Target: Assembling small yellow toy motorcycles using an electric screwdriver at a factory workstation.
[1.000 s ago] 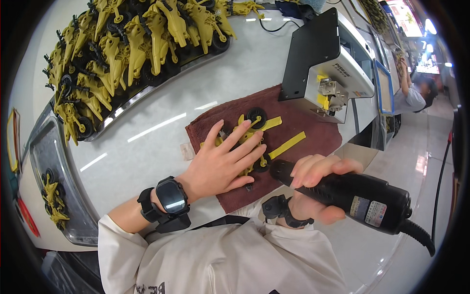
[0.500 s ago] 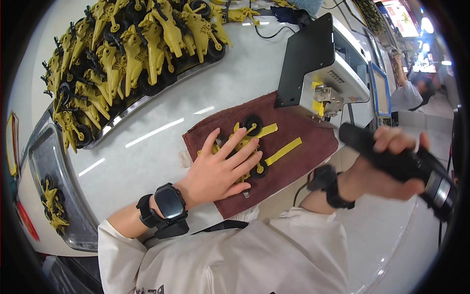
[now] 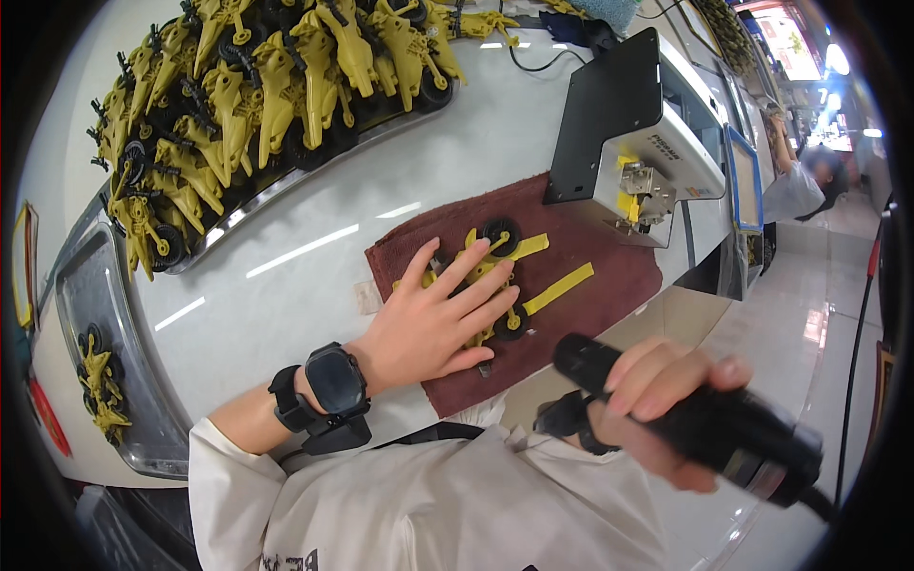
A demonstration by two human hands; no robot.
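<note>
My left hand (image 3: 428,324) lies spread and flat over a yellow toy motorcycle with black wheels (image 3: 512,322). Its fingers press the toy against a maroon cloth (image 3: 619,228) and hide much of its body. Two yellow strips (image 3: 560,288) on the cloth extend right from beside the wheels. To the right, above the floor, my right hand (image 3: 657,381) is wrapped around a black corded electric screwdriver (image 3: 743,433). The tool is tilted, its narrower end toward the cloth and its cord end at lower right; no bit can be made out.
A long metal tray (image 3: 233,221) heaped with similar yellow toys stands at the far left. Nearer, another metal tray (image 3: 157,419) holds a few yellow and black parts (image 3: 100,385). A black and white machine (image 3: 619,143) with a metal mechanism stands behind the cloth. Another person (image 3: 798,186) sits at far right.
My right hand has swung left and slightly down with the screwdriver, closer to the cloth. My left hand stays on the toy. The view has shifted slightly.
</note>
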